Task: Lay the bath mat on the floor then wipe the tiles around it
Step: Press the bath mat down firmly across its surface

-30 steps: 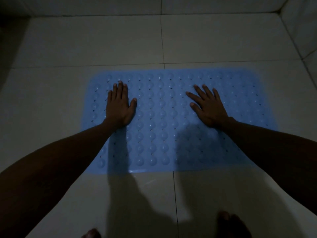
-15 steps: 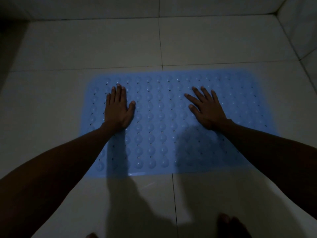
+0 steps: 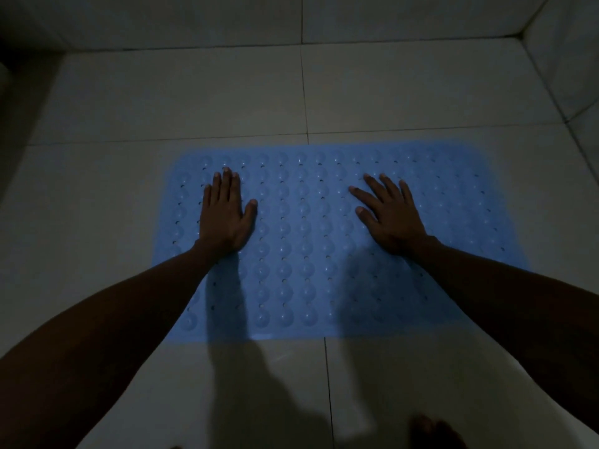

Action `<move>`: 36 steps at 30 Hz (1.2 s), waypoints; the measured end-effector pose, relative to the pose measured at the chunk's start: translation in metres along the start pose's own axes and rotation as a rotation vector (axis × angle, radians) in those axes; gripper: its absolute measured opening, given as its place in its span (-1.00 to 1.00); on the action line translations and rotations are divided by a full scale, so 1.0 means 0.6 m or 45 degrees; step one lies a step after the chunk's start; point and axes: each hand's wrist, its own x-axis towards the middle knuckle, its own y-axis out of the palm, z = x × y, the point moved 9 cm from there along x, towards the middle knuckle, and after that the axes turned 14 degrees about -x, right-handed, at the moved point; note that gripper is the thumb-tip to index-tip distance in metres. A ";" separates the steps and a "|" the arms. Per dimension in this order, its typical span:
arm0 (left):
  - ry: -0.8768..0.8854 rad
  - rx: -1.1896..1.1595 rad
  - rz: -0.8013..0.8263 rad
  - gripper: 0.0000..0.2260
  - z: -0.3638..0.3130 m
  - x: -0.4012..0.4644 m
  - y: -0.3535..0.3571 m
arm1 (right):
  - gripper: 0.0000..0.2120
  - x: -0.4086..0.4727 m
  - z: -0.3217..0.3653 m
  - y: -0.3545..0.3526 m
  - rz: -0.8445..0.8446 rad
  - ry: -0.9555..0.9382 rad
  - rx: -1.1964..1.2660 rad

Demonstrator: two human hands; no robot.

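The blue bath mat [image 3: 311, 241] lies flat on the tiled floor [image 3: 194, 102]. The left hand [image 3: 223, 215] and right hand [image 3: 389, 215] press it, fingers straight. Pressing outward toward the edges should seat it evenly.

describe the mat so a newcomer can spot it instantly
Start at the pale tiled floor that fills the dim view. The mat lies flat mid-floor, with the left hand and right hand pressed on it. It is the only blue thing: a rectangle studded with round bumps and small holes.
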 end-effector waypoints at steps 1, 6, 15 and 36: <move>-0.004 -0.010 0.017 -0.35 -0.002 -0.002 0.000 | -0.51 0.001 -0.001 -0.005 -0.027 0.018 0.023; -0.036 -0.092 0.057 -0.36 -0.011 0.003 -0.029 | -0.61 0.037 0.026 -0.076 -0.355 0.174 0.128; -0.138 -0.094 0.072 -0.29 0.123 0.045 -0.117 | -0.44 0.199 0.304 -0.111 -0.026 -0.155 0.463; -0.709 -0.637 0.176 -0.08 0.193 0.136 -0.089 | -0.21 0.290 0.368 -0.054 0.116 0.354 0.481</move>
